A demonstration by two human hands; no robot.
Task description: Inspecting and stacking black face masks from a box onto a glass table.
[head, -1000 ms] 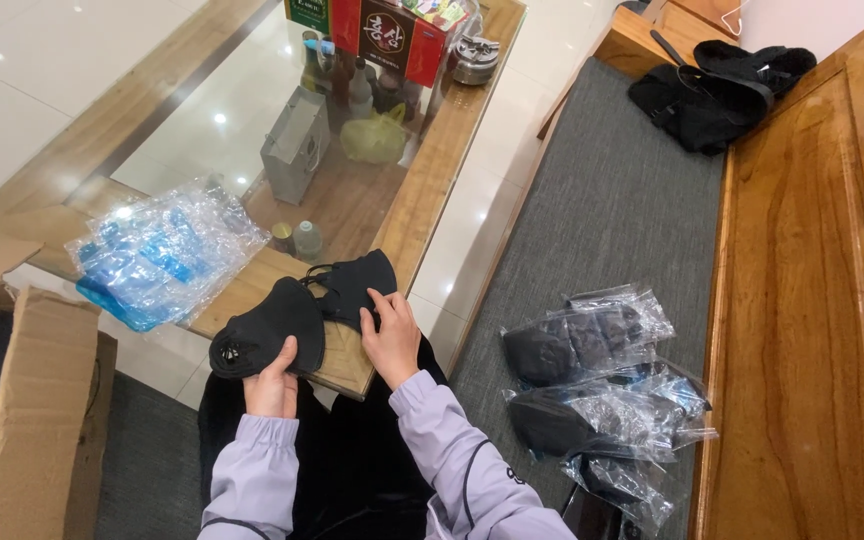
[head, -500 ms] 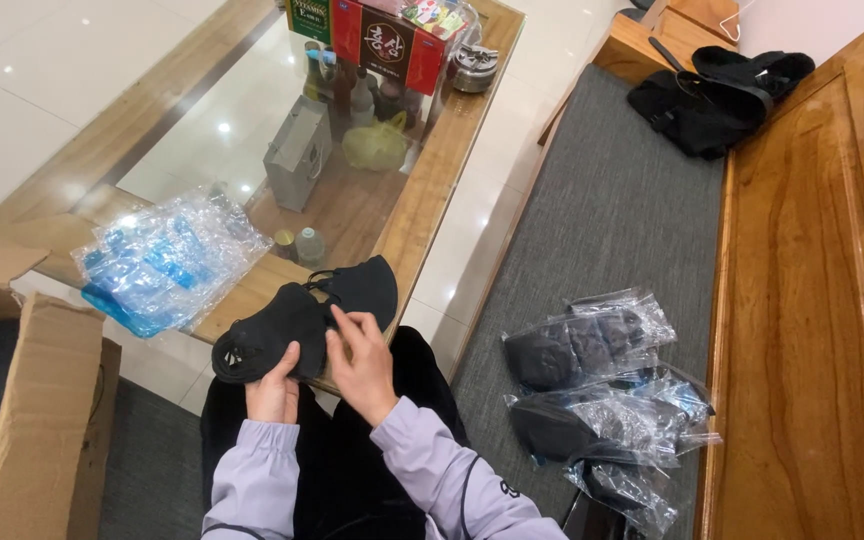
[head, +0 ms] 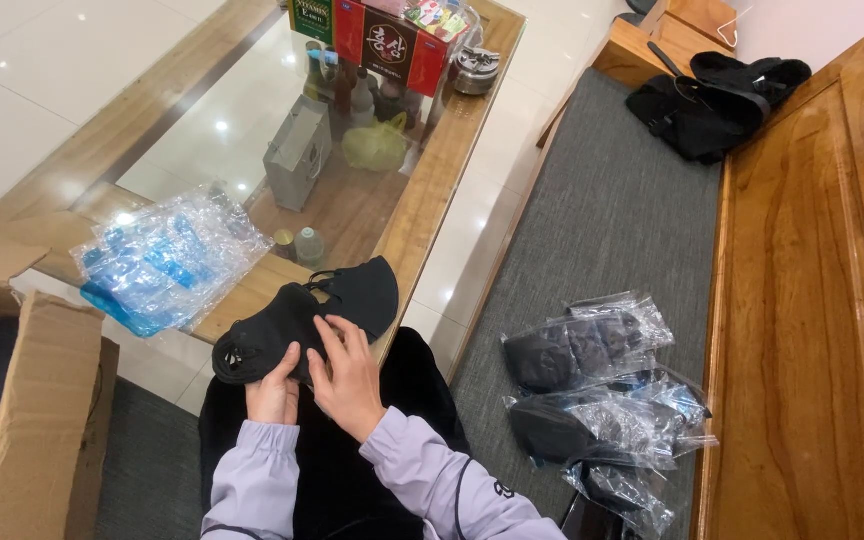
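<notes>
Over the person's lap, both hands pinch a black fabric mask (head: 302, 315): left hand (head: 274, 388) under its middle, right hand (head: 350, 375) beside it. It looks light, limp; edges offer the best grip.

Single head-worn view, looking steeply down from above onto the lap. Sitting close over both hands, left hand (head: 274, 388) and right hand (head: 350, 378), at lower centre. Facing forward across a glass-topped table (head: 432, 190) at upper left; taking in a grey cushioned bench (head: 602, 230) at right. Possibly tilting slightly clockwise. No second view sharing the scene.
</notes>
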